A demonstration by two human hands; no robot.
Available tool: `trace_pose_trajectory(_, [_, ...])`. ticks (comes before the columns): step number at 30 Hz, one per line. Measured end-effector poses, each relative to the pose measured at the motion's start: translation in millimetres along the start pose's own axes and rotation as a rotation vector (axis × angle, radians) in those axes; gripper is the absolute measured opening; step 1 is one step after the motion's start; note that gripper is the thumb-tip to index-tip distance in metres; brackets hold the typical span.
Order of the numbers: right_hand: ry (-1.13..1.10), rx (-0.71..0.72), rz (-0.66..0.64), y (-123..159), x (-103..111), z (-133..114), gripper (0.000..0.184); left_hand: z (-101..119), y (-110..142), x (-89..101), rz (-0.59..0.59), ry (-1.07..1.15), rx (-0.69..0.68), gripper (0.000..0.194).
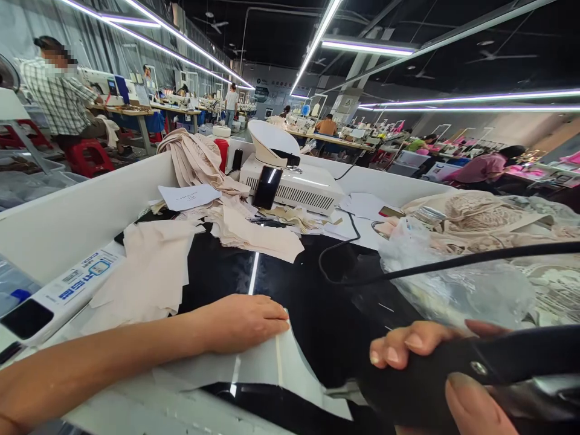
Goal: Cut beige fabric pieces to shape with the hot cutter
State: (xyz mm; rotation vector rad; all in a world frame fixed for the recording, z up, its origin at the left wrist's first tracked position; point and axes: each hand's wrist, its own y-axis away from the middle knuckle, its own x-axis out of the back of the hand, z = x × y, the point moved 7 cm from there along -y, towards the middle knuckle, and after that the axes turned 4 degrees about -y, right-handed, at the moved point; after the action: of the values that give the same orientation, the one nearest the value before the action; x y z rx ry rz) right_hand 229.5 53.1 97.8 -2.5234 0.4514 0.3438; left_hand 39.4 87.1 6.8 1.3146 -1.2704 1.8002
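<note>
A thin, pale fabric piece (294,368) with a curved right edge lies on the glossy black tabletop (312,290). My left hand (244,323) rests palm down over its upper part, fingers together and fingertips at the edge. At lower right my right hand (421,344) is wrapped around a black hand tool (417,386) with a flat metal tip. That tip sits at the lower right edge of the fabric piece; whether it touches is unclear. Beyond my left hand lies a stack of beige fabric pieces (154,260), with more cut pieces (254,232) further back.
A black cable (453,263) arches across the right side above a clear plastic bag (453,290). Behind stand a white vented machine (308,184) and a phone (267,187). Lace fabric (480,211) is heaped at right. White side walls (90,211) border the table. Other people sit further off.
</note>
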Motion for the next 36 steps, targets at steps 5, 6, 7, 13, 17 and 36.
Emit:
trace_pose_trajectory(5, [-0.074,0.048,0.106,-19,-19,10,0.047,-2,3,-3.1,-0.025,0.006,0.031,0.028])
trace_pose_trajectory(6, [-0.08,0.054,0.097,-23,-24,15,0.047,-2,4,-4.0,-0.04,0.006,0.031,0.029])
trace_pose_trajectory(7, [-0.088,0.059,0.083,-27,-29,19,0.046,-3,4,-4.4,-0.052,0.006,0.032,0.031])
trace_pose_trajectory(13, [-0.091,0.134,-0.006,-37,-46,39,0.039,-4,5,3.9,-0.024,0.018,0.072,0.029])
trace_pose_trajectory(17, [-0.095,0.145,-0.043,-36,-50,43,0.033,-2,4,7.4,0.002,0.057,0.065,0.028])
trace_pose_trajectory(36, [-0.102,0.149,-0.023,-30,-56,41,0.029,-4,7,9.0,-0.047,0.068,0.05,0.034])
